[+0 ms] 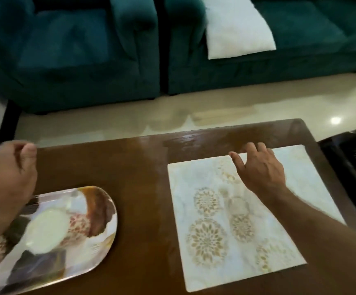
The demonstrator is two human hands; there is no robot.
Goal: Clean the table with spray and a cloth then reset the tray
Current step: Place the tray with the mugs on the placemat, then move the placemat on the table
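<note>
The right hand [260, 169] lay spread-fingered on the placemat's [221, 220] far edge; the tray [100, 209] sat leftward, under the loosely curled, empty left hand [8, 167].

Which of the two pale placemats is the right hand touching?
The right hand touches the farther pale placemat, partly covered by the nearer floral placemat.
</note>
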